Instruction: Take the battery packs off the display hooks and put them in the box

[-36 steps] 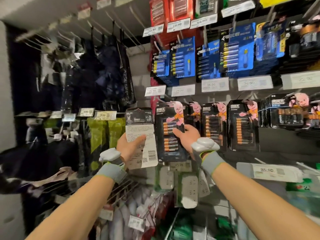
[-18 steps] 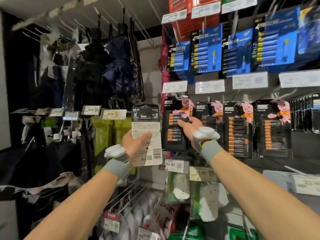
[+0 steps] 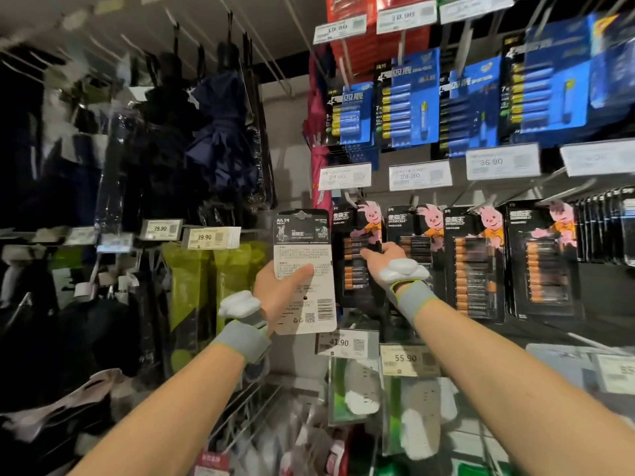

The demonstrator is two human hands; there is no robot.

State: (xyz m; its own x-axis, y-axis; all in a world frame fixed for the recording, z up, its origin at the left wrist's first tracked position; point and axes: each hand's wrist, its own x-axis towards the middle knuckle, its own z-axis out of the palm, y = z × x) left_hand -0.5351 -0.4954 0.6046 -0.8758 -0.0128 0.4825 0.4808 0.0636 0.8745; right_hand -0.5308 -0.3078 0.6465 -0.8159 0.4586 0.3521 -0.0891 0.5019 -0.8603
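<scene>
While left grip (image 3: 278, 290) holds loose pack (image 3: 304, 242), right grip (image 3: 385, 255) clasps hanging pack (image 3: 355, 273).

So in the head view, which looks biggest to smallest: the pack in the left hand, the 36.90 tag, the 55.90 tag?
1. Held pack, largest, though nearest the camera.
2. 36.90 tag and 55.90 tag look alike; not ranked.

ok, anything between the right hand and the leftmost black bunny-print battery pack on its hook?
Nothing visible: the right hand pinches the black bunny-print battery pack hanging on its hook. The white-backed battery pack in the left hand is beside it, not in between. No box in view.
</scene>
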